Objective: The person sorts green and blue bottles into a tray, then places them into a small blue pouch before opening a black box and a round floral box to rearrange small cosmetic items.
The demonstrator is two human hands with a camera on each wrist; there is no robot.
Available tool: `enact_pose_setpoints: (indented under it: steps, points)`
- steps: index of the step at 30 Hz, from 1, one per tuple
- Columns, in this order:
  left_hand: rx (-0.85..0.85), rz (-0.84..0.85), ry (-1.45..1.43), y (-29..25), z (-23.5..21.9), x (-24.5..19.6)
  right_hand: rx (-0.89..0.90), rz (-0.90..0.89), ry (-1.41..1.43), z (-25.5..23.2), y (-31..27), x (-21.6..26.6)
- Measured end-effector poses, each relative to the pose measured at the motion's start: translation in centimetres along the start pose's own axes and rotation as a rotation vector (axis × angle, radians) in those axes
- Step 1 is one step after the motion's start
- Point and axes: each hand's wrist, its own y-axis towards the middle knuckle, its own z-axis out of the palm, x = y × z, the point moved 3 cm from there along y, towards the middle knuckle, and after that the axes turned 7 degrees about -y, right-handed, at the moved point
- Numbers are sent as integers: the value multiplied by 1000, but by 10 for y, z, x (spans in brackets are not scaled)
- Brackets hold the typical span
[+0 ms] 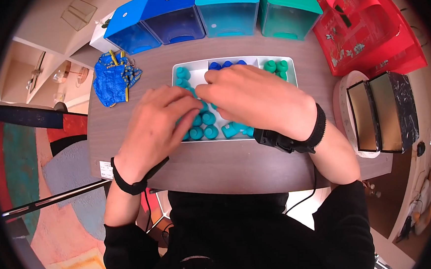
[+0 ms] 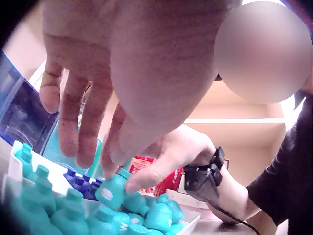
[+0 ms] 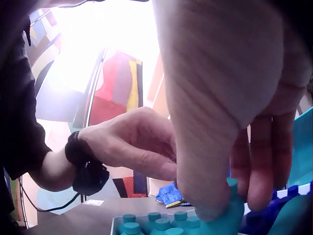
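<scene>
Both hands work over a white divided tray (image 1: 294,70) of small capped bottles. In the right wrist view, my right hand (image 3: 222,98) grips a teal bottle (image 3: 227,215) between thumb and fingers; the same bottle (image 2: 111,192) shows in the left wrist view. My left hand (image 2: 132,73) hangs beside it, fingers loosely extended, thumb and index close to the cap; contact is unclear. Teal bottles (image 1: 210,131) stand in the tray's left part, with some lying near the front middle. Dark blue bottles (image 1: 227,64) are at the back middle, green ones (image 1: 269,66) at back right.
Several bins line the table's back edge: light blue (image 1: 132,23), dark blue (image 1: 173,16), teal (image 1: 227,10) and green (image 1: 289,11). A folded blue bag (image 1: 109,82) lies left of the tray. At the right are a red bag (image 1: 367,31) and dark boxes (image 1: 396,111).
</scene>
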Motion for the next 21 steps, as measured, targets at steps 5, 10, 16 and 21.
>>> enact_pose_setpoints:
  steps: [5,10,16,21]
  points:
    - [12,-16,67,2,-6,0,10,-7,68,7,4,4]
    - [82,-44,49,4,-1,-5,42,22,87,9,7,0]
    - [94,-39,62,6,3,-9,14,14,108,13,9,-3]
    - [108,4,70,8,9,-8,36,13,105,12,8,-5]
